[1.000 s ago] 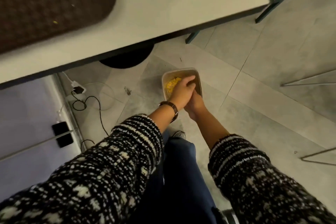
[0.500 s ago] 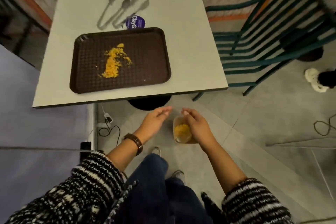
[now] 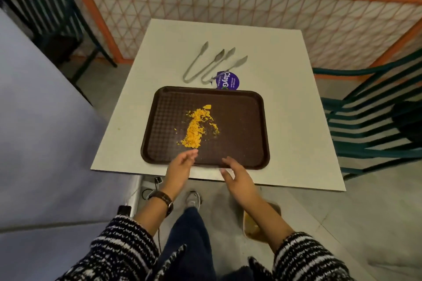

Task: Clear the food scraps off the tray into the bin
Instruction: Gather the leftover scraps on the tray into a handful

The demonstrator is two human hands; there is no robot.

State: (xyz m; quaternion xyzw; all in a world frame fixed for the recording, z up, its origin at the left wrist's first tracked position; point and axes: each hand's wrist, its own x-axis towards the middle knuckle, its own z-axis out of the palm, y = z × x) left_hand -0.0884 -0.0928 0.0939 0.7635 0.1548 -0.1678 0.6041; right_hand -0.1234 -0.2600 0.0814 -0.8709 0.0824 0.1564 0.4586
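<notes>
Here, one tray (image 3: 242, 130), two tongs (image 3: 196, 64).

Dark brown waffle-textured tray (image 3: 239, 121), yellow-orange scraps (image 3: 196, 128), white table (image 3: 296, 98), black-and-white knit sleeves (image 3: 121, 248)

Both hands (image 3: 180, 167) outstretched (fingers loose)

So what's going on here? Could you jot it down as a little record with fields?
tray: brown tray on the white table
scraps: yellow scraps piled left of the tray's middle
left hand: left hand open, empty, fingertips near the pile
right hand: right hand open, empty, at the tray's near edge
bin: small container on the floor, partly hidden by the right forearm
also on table: two tongs, purple label
</notes>
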